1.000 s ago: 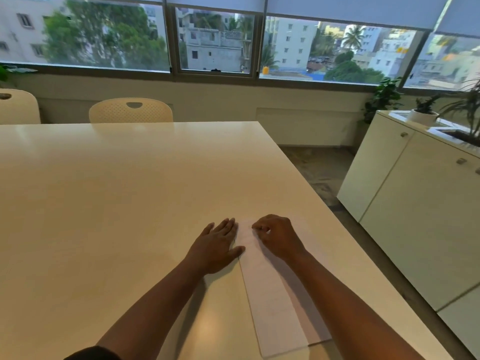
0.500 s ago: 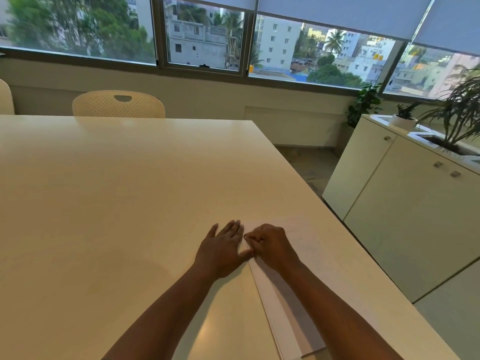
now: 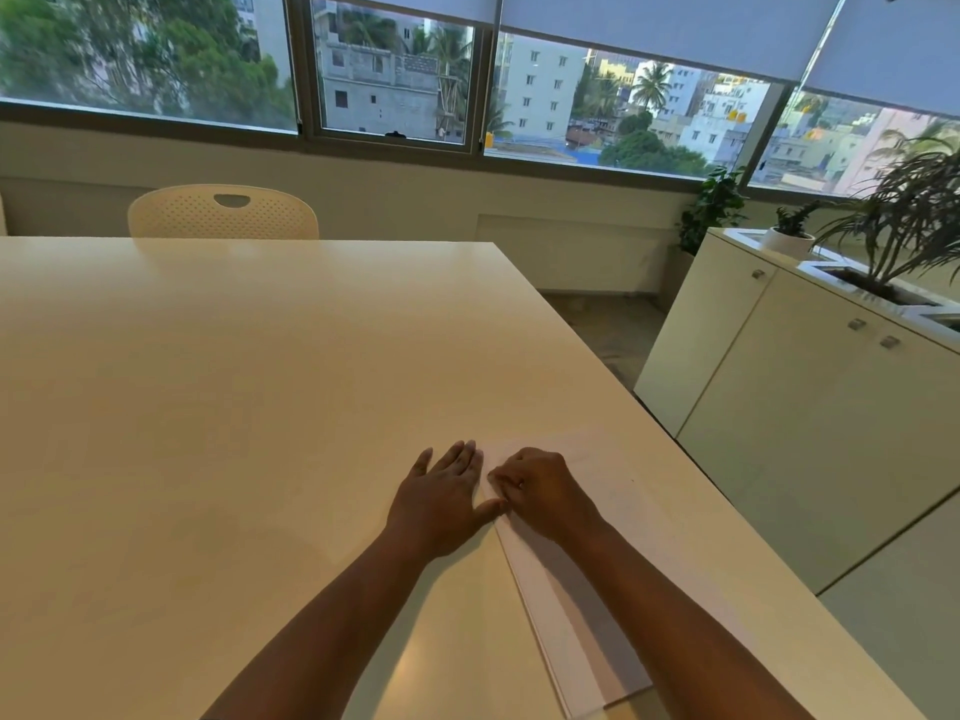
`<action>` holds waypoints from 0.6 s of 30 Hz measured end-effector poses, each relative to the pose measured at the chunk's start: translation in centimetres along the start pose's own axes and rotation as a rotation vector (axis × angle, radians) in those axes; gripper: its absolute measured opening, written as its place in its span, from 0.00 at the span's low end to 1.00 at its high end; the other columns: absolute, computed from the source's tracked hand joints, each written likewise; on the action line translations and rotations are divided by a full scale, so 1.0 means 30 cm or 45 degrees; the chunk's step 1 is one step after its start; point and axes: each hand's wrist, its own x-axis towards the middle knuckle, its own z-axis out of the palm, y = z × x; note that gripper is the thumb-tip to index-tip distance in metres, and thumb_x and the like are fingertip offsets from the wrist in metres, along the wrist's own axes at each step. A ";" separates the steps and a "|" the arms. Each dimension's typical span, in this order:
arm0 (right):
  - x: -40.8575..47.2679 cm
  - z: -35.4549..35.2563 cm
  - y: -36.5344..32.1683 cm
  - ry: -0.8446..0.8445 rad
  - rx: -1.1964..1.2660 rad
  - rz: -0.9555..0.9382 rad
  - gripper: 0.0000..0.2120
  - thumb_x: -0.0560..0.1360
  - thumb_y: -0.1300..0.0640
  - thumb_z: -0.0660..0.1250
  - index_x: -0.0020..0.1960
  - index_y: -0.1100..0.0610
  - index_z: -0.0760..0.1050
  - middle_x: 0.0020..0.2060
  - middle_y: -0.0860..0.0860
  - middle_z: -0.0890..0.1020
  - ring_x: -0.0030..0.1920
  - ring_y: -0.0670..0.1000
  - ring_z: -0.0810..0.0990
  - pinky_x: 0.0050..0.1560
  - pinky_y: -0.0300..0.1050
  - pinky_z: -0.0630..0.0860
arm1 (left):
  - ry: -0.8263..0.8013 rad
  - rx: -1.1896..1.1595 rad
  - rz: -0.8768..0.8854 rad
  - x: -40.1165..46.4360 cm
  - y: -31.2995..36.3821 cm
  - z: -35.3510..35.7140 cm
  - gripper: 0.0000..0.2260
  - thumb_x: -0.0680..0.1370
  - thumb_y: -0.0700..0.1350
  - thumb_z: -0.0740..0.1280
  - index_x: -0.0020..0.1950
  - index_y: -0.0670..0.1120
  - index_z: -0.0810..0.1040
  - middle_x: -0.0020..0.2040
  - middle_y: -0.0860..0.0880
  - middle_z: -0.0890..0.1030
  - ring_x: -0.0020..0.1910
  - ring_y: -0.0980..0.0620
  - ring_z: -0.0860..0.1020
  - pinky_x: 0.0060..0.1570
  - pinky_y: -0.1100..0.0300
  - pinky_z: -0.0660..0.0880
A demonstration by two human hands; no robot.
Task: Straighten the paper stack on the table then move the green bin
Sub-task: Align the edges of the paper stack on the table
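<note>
The left hand [image 3: 441, 498] is lying flat on the table [image 3: 234, 407], fingers straight and together, its thumb touching the left edge of the paper stack [image 3: 576, 615]. Just to its right, the right hand [image 3: 540, 493] is resting on the sheets with fingers curled under, pressing near the same edge; whether it is pinching a sheet or only pushing, I cannot tell. The stack is running from under that hand back toward the person, and its sheets are showing offset edges at the near end, so the squaring looks only partly done. The green bin is not appearing anywhere in view, so that step is not yet begun and the bin will first need finding. Far beyond the hands a chair [image 3: 223, 213] is standing at the table's end; well to the right a cabinet [image 3: 779, 407] is carrying potted plants [image 3: 904, 220]. Nothing is crowding the hands.
</note>
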 end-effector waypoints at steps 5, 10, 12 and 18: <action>-0.002 -0.014 0.016 0.054 -0.059 0.124 0.10 0.78 0.59 0.63 0.48 0.59 0.84 0.42 0.56 0.84 0.42 0.52 0.81 0.46 0.46 0.79 | 0.009 0.005 -0.003 0.000 -0.001 0.001 0.37 0.79 0.69 0.44 0.81 0.47 0.47 0.81 0.50 0.48 0.79 0.57 0.44 0.77 0.51 0.40; -0.022 -0.001 -0.016 -0.001 -0.013 0.034 0.09 0.77 0.60 0.65 0.49 0.59 0.84 0.42 0.56 0.84 0.39 0.49 0.80 0.43 0.39 0.77 | 0.002 0.010 0.006 -0.002 0.003 -0.006 0.38 0.79 0.70 0.44 0.81 0.47 0.48 0.81 0.50 0.48 0.79 0.56 0.45 0.77 0.50 0.41; -0.018 -0.013 -0.003 0.060 -0.036 0.114 0.10 0.79 0.58 0.64 0.50 0.59 0.84 0.42 0.56 0.84 0.39 0.48 0.79 0.43 0.36 0.74 | 0.001 0.012 -0.001 -0.005 0.005 -0.010 0.37 0.79 0.69 0.45 0.81 0.47 0.47 0.81 0.50 0.48 0.79 0.56 0.45 0.78 0.50 0.42; -0.031 -0.003 -0.027 -0.012 -0.018 0.032 0.09 0.78 0.59 0.65 0.49 0.58 0.84 0.42 0.54 0.84 0.39 0.47 0.78 0.43 0.34 0.73 | -0.001 0.011 0.001 -0.006 0.009 -0.016 0.37 0.79 0.69 0.44 0.81 0.47 0.47 0.81 0.49 0.48 0.79 0.55 0.45 0.77 0.50 0.41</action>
